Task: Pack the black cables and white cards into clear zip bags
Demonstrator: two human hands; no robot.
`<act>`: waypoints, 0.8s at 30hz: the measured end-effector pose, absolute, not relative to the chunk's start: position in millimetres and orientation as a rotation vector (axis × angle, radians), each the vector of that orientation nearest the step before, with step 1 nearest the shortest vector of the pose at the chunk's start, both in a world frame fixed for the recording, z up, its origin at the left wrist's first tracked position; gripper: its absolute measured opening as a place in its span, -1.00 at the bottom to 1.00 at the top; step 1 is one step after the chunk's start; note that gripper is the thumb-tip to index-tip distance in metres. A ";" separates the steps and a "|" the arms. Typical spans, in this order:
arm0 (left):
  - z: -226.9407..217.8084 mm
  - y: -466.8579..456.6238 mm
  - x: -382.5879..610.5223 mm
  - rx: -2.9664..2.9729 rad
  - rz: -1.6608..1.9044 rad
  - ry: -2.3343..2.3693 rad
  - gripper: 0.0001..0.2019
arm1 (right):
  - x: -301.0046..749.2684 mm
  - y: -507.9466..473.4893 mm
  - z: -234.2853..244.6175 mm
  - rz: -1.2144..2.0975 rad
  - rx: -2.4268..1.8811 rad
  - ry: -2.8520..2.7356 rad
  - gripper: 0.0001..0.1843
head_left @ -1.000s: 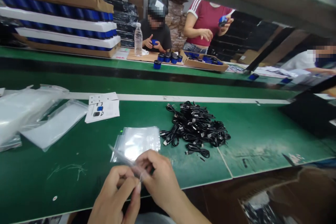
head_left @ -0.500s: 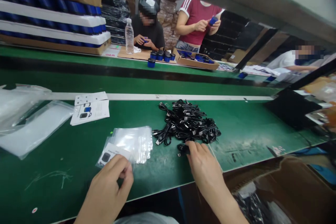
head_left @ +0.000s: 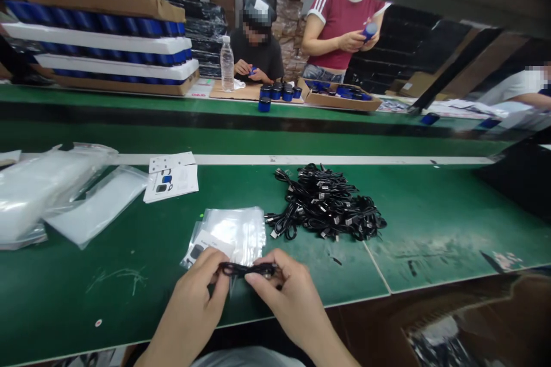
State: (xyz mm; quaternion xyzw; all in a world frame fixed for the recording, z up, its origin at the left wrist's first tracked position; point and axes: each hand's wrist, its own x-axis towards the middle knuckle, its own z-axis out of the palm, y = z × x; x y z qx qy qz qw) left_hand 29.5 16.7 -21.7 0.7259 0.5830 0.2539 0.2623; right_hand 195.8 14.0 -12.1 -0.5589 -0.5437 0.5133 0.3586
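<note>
A coiled black USB cable [head_left: 247,269] is stretched between my two hands, just above the bench. My left hand [head_left: 193,298] pinches its left end between thumb and fingers. Its other end is gripped by my right hand [head_left: 293,292], whose fingers are closed round it. Directly beyond my left fingers lies a clear plastic bag with a printed leaflet [head_left: 206,246] in it; whether those fingers also pinch the bag is hidden. A fanned stack of clear zip bags [head_left: 235,226] rests behind the cable. The pile of black cables [head_left: 322,200] sits further right.
Printed leaflets [head_left: 174,180] and large plastic packs [head_left: 94,206] lie on the left of the green bench [head_left: 142,304]. Across the bench, people handle blue objects near a water bottle [head_left: 227,66], an open carton [head_left: 340,97] and stacked trays [head_left: 116,63].
My right hand has moved left from beside the pile, carrying a cable to my left hand. Both hands now meet at the cable. The view has shifted a little left.
</note>
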 end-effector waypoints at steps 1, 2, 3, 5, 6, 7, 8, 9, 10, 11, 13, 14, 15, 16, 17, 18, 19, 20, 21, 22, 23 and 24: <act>-22.1 15.9 29.4 1.932 0.708 1.570 -0.79 | 196.8 13.5 -12.8 1.199 -1.525 -1.509 -0.94; -22.8 15.0 29.3 1.906 0.732 1.564 -0.79 | 198.5 12.4 -12.8 1.092 -1.582 -1.600 -0.94; -23.9 14.0 29.2 1.889 0.759 1.565 -0.79 | 200.4 10.9 -12.2 1.017 -1.614 -1.669 -0.94; -26.8 12.0 29.5 1.906 0.823 1.600 -0.81 | 202.9 7.3 -10.2 0.964 -1.632 -1.745 -0.92; -28.4 11.0 29.9 1.938 0.859 1.627 -0.82 | 202.9 5.8 -9.3 0.965 -1.631 -1.757 -0.91; -29.8 9.9 30.5 1.985 0.900 1.651 -0.83 | 202.0 4.9 -8.8 0.980 -1.623 -1.752 -0.90; -31.0 8.7 31.3 2.042 0.938 1.668 -0.85 | 200.1 4.6 -9.0 1.009 -1.610 -1.730 -0.91; -32.0 7.4 32.2 2.102 0.974 1.675 -0.86 | 197.5 5.0 -9.8 1.050 -1.596 -1.692 -0.91; -32.8 5.9 33.1 2.157 0.998 1.678 -0.87 | 194.5 6.2 -11.2 1.087 -1.586 -1.646 -0.92; -33.3 4.4 33.8 2.216 1.011 1.675 -0.88 | 191.2 7.8 -13.0 1.111 -1.580 -1.606 -0.91; -34.1 1.0 34.4 2.333 1.005 1.668 -0.90 | 185.1 11.4 -16.3 1.105 -1.566 -1.571 -0.90; -34.4 -0.5 34.2 2.382 0.994 1.663 -0.90 | 182.8 12.7 -17.1 1.081 -1.554 -1.575 -0.91; -34.6 -1.9 33.7 2.420 0.993 1.659 -0.91 | 181.2 13.3 -16.9 1.058 -1.525 -1.588 -0.91; -34.6 -2.9 32.8 2.438 0.992 1.660 -0.92 | 180.6 13.3 -15.8 1.065 -1.473 -1.613 -0.90; -34.5 -3.7 31.9 2.442 1.004 1.668 -0.92 | 180.9 12.5 -13.9 1.106 -1.407 -1.638 -0.87; -34.1 -4.3 30.9 2.434 1.017 1.682 -0.92 | 182.1 11.4 -11.4 1.171 -1.335 -1.654 -0.83; -33.6 -4.6 30.0 2.426 1.030 1.689 -0.92 | 184.1 10.1 -8.8 1.250 -1.273 -1.654 -0.80; -33.0 -4.8 29.4 2.411 1.043 1.695 -0.92 | 186.7 8.9 -6.5 1.333 -1.233 -1.630 -0.79; -32.5 -5.0 29.0 2.394 1.055 1.696 -0.92 | 189.5 8.0 -4.7 1.416 -1.220 -1.578 -0.80; -32.0 -5.2 29.1 2.377 1.066 1.691 -0.92 | 192.2 7.7 -3.6 1.499 -1.225 -1.501 -0.84; -31.6 -5.6 29.6 2.356 1.080 1.682 -0.91 | 194.7 7.8 -3.3 1.575 -1.237 -1.412 -0.88; -31.5 -6.1 30.5 2.330 1.092 1.671 -0.91 | 196.6 8.2 -3.7 1.653 -1.243 -1.332 -0.90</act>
